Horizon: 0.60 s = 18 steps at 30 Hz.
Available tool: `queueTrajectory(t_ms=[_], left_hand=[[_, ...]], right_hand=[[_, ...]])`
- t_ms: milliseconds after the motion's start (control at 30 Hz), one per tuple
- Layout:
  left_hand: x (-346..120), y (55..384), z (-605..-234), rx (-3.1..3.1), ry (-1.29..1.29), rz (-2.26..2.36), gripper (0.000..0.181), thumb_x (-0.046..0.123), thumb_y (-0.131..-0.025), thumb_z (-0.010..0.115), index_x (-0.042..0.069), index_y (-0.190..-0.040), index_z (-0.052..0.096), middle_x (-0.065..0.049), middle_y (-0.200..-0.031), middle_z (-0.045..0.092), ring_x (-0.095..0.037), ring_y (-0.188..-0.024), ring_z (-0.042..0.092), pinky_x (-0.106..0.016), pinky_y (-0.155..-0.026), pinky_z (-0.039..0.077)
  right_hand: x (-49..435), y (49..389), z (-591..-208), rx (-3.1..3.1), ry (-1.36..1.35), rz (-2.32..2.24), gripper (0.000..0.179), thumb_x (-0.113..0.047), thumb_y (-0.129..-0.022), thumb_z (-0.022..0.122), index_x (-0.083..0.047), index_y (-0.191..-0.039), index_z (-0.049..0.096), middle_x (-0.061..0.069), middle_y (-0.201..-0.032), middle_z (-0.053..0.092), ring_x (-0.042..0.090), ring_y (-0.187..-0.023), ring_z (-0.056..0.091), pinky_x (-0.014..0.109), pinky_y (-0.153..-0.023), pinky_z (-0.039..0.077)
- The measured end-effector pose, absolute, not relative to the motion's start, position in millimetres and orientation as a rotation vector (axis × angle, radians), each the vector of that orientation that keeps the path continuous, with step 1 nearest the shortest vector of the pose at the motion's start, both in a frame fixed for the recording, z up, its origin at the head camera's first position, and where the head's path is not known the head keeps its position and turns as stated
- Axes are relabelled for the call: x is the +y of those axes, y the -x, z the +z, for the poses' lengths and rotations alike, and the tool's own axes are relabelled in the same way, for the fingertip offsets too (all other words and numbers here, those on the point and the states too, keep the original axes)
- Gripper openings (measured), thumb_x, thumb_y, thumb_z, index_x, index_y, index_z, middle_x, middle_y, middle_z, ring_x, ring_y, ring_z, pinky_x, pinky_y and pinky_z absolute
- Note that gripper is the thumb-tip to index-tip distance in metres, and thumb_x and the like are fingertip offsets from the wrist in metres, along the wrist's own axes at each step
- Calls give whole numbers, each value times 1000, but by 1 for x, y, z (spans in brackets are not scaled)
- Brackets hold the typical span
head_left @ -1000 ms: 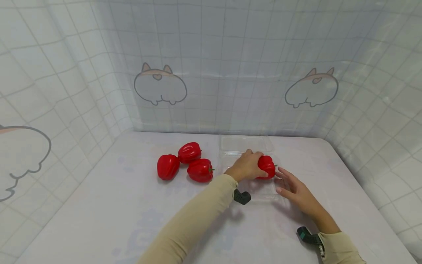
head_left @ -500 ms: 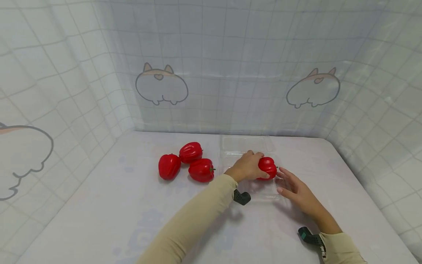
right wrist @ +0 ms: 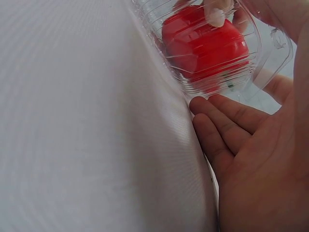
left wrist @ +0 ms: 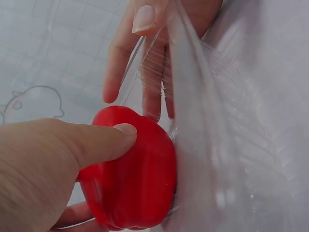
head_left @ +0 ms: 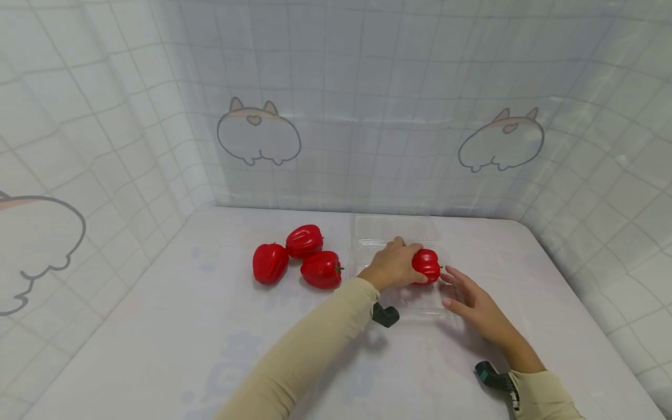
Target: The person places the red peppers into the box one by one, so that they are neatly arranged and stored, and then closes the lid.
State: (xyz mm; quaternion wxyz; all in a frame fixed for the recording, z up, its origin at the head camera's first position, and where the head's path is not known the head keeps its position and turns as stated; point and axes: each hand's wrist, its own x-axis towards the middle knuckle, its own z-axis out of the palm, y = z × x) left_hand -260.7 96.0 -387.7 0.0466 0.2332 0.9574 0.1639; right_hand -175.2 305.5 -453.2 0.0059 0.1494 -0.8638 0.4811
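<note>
In the head view a red bell pepper point(head_left: 428, 266) with a green stem sits over the base of an opened clear plastic clamshell box point(head_left: 427, 303). My left hand point(head_left: 392, 265) holds it from the left; the left wrist view shows the thumb on top of the pepper point(left wrist: 137, 174) and other fingers partly hidden beneath. My right hand point(head_left: 480, 312) is at the box's right side, fingers fairly straight. The right wrist view places its fingertips point(right wrist: 200, 108) against or very near the outside of the ridged box wall point(right wrist: 212, 87).
Three more red bell peppers, a left one point(head_left: 270, 263), a rear one point(head_left: 304, 241) and a front one point(head_left: 321, 270), lie together left of the box. The box's lid point(head_left: 391, 227) lies folded back. Grid-patterned sheeting point(head_left: 336, 151) encloses the white tabletop point(head_left: 173, 326).
The held pepper has shifted and turned very slightly in the left hand. The right hand has stayed by the box. The whole head view has drifted a little.
</note>
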Motion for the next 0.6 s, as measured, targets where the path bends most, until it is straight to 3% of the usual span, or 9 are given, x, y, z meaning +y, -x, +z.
queueTrajectory(t_ms=[267,600], left_hand=[[97,260,-386,2993,-775,399,72,50,-82,78,24,-145,53,-2,-123,53,-16,-110,52,-35,-86,53],[88,255,-385,2969,-743,476,72,50,-82,79,27,-145,52,-1,-125,55,-15,-110,52,-35,-84,54]], right_hand=[[306,176,-452,-2699,-472,1505,73,-22,-98,64,-17,-159,25,21,-155,39,41,-139,42,56,-101,41],[307,176,-456,-2693,-478,1511,73,-22,-98,64,-15,-159,25,22,-154,39,42,-138,41,57,-101,42]])
